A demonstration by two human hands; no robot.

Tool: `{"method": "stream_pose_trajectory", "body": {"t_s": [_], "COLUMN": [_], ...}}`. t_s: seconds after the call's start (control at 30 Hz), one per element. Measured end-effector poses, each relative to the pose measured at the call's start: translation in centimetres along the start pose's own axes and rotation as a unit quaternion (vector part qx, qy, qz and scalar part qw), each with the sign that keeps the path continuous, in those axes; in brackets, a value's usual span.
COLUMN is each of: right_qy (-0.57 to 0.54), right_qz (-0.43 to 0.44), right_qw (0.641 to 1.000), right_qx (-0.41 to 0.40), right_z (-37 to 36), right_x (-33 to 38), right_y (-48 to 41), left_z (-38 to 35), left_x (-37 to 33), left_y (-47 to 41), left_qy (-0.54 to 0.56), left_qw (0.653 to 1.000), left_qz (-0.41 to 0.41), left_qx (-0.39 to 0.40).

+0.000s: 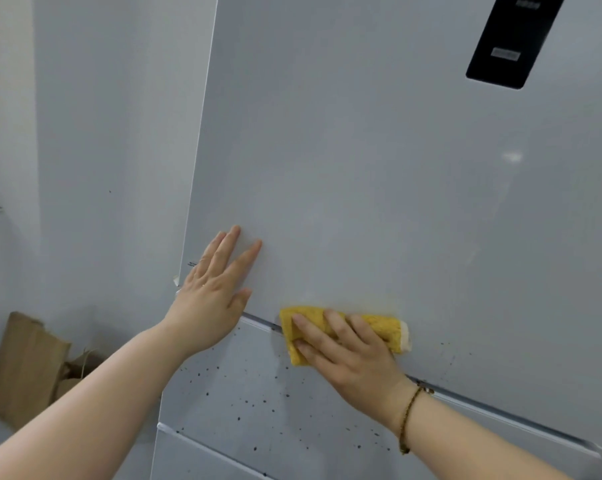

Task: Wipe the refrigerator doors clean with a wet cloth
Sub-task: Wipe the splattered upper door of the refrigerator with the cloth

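The cloth is a folded yellow pad with a pale, cream-coloured end on the side away from the left hand, and it looks thick and ribbed. It lies flat against the refrigerator under the right hand, whose fingers are spread and nearly straight over it, pressing it to the surface instead of clutching it. It sits at the bottom edge of the upper door, right over the dark seam between the doors. The left hand is just beside it, palm flat on the same door, fingers straight and holding nothing. A beaded bracelet circles the right wrist. Below both hands the lower door is peppered with small dark specks, while the glossy grey-white door above them looks smooth. High above the right hand is a black control panel. Beyond the left hand are a pale wall and, lower down, a crumpled brown paper bag.
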State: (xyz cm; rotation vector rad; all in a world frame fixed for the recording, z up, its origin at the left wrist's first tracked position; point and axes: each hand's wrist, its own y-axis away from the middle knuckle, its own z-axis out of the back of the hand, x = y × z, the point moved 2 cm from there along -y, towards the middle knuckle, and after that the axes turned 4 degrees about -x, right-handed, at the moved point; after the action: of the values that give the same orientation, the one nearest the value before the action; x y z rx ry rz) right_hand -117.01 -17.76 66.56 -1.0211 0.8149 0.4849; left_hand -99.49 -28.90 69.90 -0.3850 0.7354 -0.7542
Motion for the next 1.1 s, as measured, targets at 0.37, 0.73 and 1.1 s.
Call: {"method": "stream_pose_trajectory", "body": {"t_s": [0.37, 0.73, 1.1], "right_qy": [0.001, 0.097, 0.03], "right_qz": [-0.088, -0.246, -0.045], "right_qw": [0.996, 0.957, 0.998], "right_qx": [-0.005, -0.119, -0.025], "right_z": [-1.9, 4.1, 4.3], "right_x": [2.9, -7.6, -4.7], "right_y": [-2.2, -0.4, 6.2], "left_z": [0.1, -3.4, -7.2], "left_x": [-0.1, -3.6, -4.4], "left_y": [0.1, 1.8, 2.4], "left_qy": [-0.015, -0.121, -0.148], "left_qw": [1.0, 0.986, 0.973], "left_qz": [0.004, -0.089, -0.112], "left_qx": [-0.004, -0.069, -0.14]}}
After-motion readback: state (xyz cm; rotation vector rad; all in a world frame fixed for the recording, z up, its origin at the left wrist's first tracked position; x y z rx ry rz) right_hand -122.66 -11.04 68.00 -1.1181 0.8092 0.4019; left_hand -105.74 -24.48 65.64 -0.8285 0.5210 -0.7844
